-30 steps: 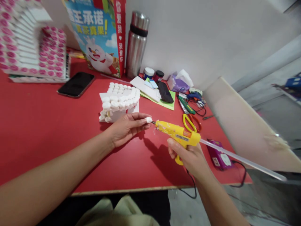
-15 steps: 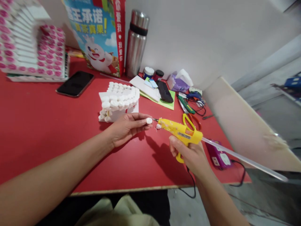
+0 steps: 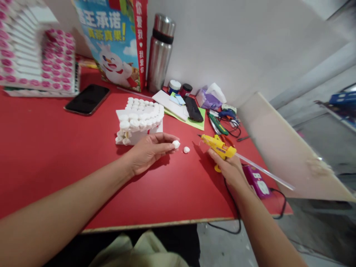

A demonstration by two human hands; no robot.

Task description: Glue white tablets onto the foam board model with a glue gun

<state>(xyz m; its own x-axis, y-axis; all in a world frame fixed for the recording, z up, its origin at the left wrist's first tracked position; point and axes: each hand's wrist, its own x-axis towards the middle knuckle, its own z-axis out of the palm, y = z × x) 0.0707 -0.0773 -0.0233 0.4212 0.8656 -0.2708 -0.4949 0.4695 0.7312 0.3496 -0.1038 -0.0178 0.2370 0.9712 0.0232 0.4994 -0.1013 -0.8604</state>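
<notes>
My left hand (image 3: 151, 151) pinches a small white roll (image 3: 176, 144) between thumb and fingers, just above the red table. A second white roll (image 3: 186, 150) lies on the table right beside those fingertips. My right hand (image 3: 228, 166) is wrapped round the handle of a yellow hot glue gun (image 3: 218, 145), its nozzle pointing left and a clear glue stick (image 3: 264, 170) jutting out behind. Behind my left hand stands a white model (image 3: 141, 116) covered with rows of similar rolls; my hand hides its lower right part.
A phone (image 3: 87, 99), a steel flask (image 3: 161, 53) and a printed bag (image 3: 114, 48) stand or lie at the back left, by a pink-and-white model (image 3: 58, 70). Green-handled cutter (image 3: 218, 124), pliers and a purple socket box (image 3: 257, 181) sit right. A board (image 3: 289, 148) edges the table.
My right hand has drawn the glue gun to the right, away from the roll in my left hand. The loose roll on the table now shows fully. My left hand stays put.
</notes>
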